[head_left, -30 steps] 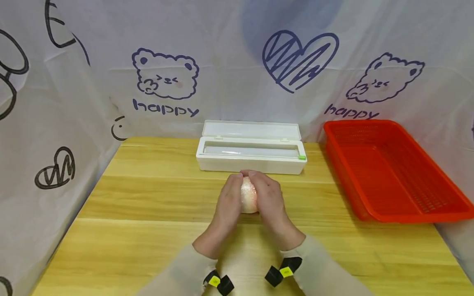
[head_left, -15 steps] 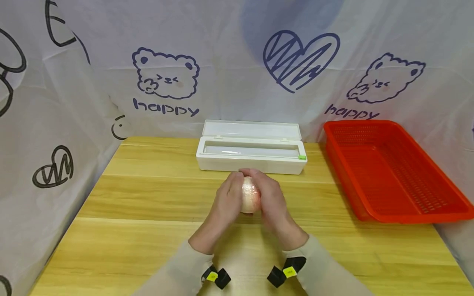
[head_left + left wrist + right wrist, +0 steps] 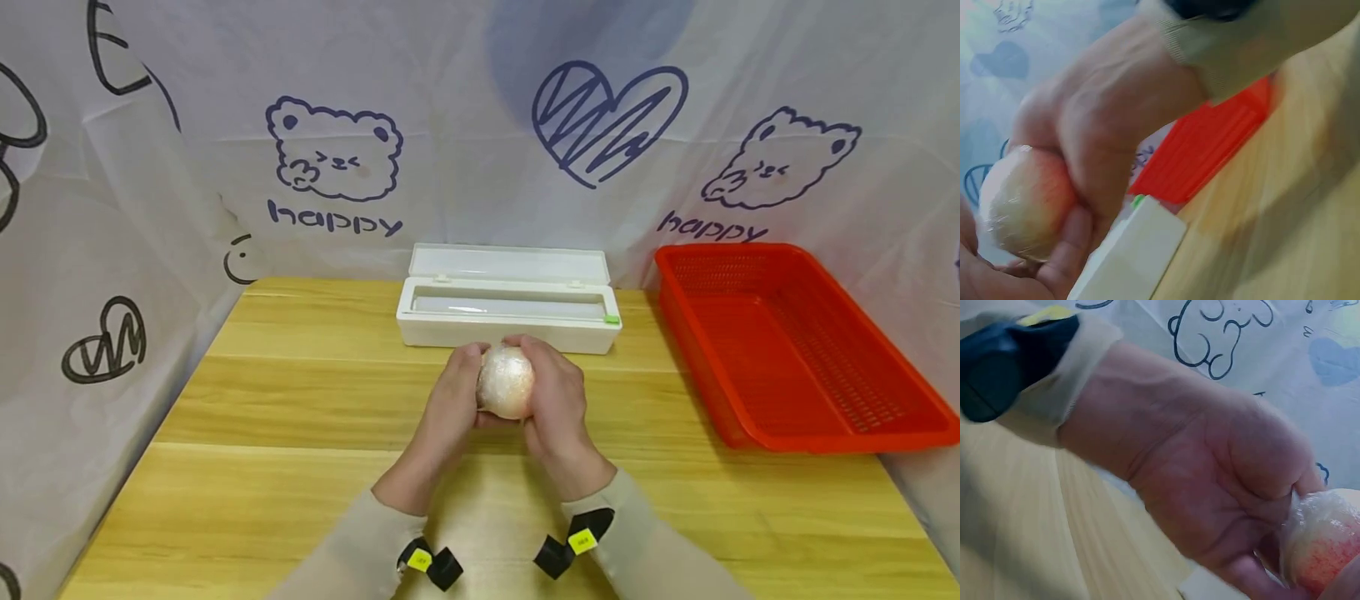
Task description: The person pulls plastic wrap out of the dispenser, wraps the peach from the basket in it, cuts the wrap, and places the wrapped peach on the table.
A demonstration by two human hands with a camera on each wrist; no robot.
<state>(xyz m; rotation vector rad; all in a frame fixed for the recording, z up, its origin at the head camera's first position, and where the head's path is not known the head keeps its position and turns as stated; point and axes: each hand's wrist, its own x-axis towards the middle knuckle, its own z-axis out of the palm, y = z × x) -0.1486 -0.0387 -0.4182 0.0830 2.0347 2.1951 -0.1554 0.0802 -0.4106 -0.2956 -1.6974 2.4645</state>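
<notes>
A round, cream-and-red fruit, looking like a peach [image 3: 506, 382], is wrapped in crinkled clear film. My left hand [image 3: 452, 392] holds it from the left, fingers curled round its side and underside. From the other side my right hand [image 3: 557, 393] cups it, thumb near the top. The left wrist view shows the peach [image 3: 1025, 203] gripped between both hands, its blush side against the left palm. Bunched film stands out on the peach [image 3: 1329, 540] in the right wrist view. The hands hide its underside.
Just beyond the hands stands a white cling film box [image 3: 510, 333], its lid raised, a roll inside and a green slider at its right end. A red plastic basket [image 3: 720, 392] occupies the table's right side. Wood-grain table [image 3: 300, 400] lies around; a printed cloth [image 3: 465, 167] hangs behind.
Both hands have turned the peach and opened apart slightly at the top, so more of its film-covered face shows. The peach has risen a little in the view. Box and basket stay put.
</notes>
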